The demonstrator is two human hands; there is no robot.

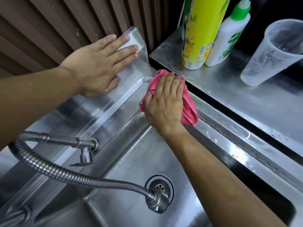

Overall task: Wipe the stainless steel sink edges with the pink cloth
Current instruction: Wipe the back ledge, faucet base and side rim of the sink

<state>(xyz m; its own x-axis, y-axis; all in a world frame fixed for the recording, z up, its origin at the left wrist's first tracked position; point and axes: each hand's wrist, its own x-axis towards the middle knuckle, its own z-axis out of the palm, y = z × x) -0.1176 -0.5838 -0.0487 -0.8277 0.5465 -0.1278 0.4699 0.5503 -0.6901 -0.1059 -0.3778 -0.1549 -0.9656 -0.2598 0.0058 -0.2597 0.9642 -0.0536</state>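
Note:
My right hand (164,102) presses a bunched pink cloth (190,108) onto the far right corner of the stainless steel sink rim (114,108), right beside the raised counter. The cloth sticks out past my fingers at the top and on the right side. My left hand (98,66) lies flat with fingers spread on the sink's upright back splash (139,46), holding nothing. Water drops sit on the rim to the right of the cloth.
A flexible metal faucet hose (68,174) arcs over the basin, its head above the drain (159,187). On the wet steel counter (246,99) stand a yellow spray can (200,30), a white bottle with green cap (227,36) and a clear plastic cup (268,53). Brown slatted wall behind.

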